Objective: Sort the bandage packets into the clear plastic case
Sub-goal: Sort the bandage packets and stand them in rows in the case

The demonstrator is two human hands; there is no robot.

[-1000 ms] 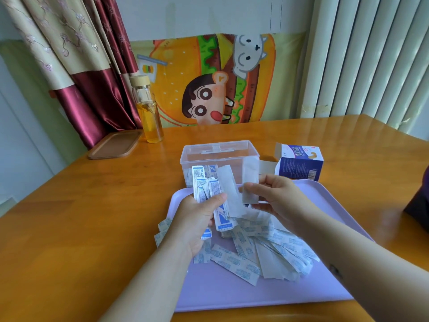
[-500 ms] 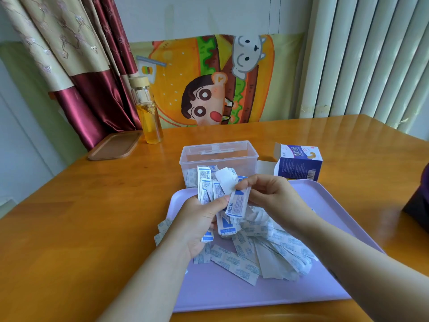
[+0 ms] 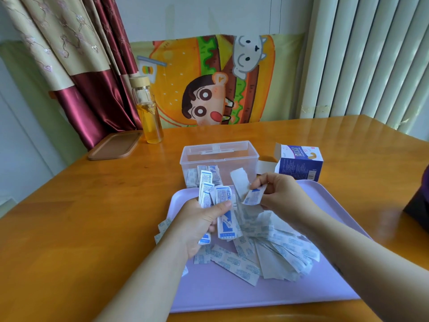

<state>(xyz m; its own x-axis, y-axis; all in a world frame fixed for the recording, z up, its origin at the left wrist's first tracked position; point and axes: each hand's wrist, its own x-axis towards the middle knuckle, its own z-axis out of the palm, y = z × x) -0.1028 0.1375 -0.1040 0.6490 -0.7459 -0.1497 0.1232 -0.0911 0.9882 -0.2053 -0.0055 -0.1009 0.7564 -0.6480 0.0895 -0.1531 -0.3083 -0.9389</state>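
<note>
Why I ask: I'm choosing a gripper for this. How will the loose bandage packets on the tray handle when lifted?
Probably light and thin: the left hand holds a whole bunch upright. Likely floppy: the pale strip in the right hand looks slightly bent. Possibly slippery: the bandage packets lie fanned and overlapping on the tray.

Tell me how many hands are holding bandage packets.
2. The left hand grips a fanned bunch over the purple tray; the right hand pinches two packets beside it.
</note>
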